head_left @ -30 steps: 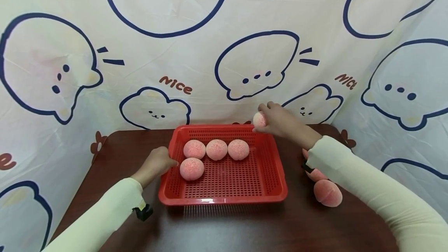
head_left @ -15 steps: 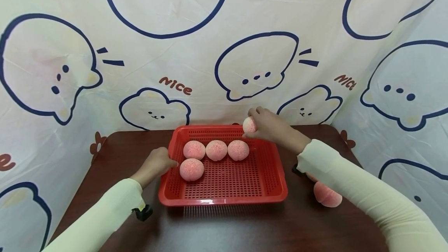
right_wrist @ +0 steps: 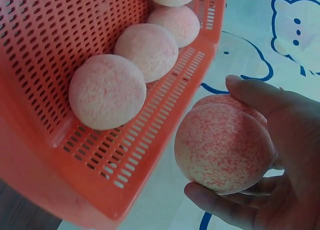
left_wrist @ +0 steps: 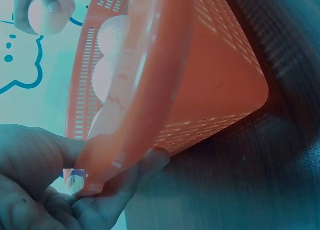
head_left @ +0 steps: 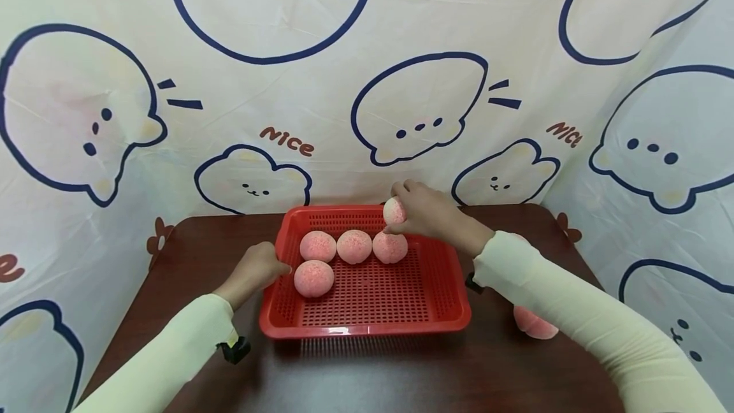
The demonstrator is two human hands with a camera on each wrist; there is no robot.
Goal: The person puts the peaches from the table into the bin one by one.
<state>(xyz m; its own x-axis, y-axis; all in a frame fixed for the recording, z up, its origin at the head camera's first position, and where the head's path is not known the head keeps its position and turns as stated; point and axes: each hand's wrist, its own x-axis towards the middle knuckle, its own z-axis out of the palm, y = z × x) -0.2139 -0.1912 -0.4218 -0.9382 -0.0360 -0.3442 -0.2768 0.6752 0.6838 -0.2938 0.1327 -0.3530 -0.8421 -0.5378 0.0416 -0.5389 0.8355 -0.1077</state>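
Observation:
My right hand (head_left: 427, 210) holds a pink peach (right_wrist: 225, 145) between thumb and fingers, above the back right part of the red basket (head_left: 367, 331). In the right wrist view that peach is beyond the basket's rim, apart from the peaches inside. My left hand (head_left: 259, 271) grips the basket's left rim; the left wrist view shows its thumb and fingers (left_wrist: 152, 162) on either side of the rim. Inside the basket, a row of peaches (head_left: 354, 246) lies along the back, with one more peach (head_left: 313, 278) in front of the leftmost.
On the dark brown table (head_left: 378, 378), right of the basket, a loose peach (head_left: 534, 322) lies partly hidden under my right forearm. A pale curtain (head_left: 321, 94) with cartoon drawings hangs behind the table and on both sides.
My right hand has moved left with its peach, from near the basket's back right corner to behind the right peach of the row. The left hand has kept its place on the rim.

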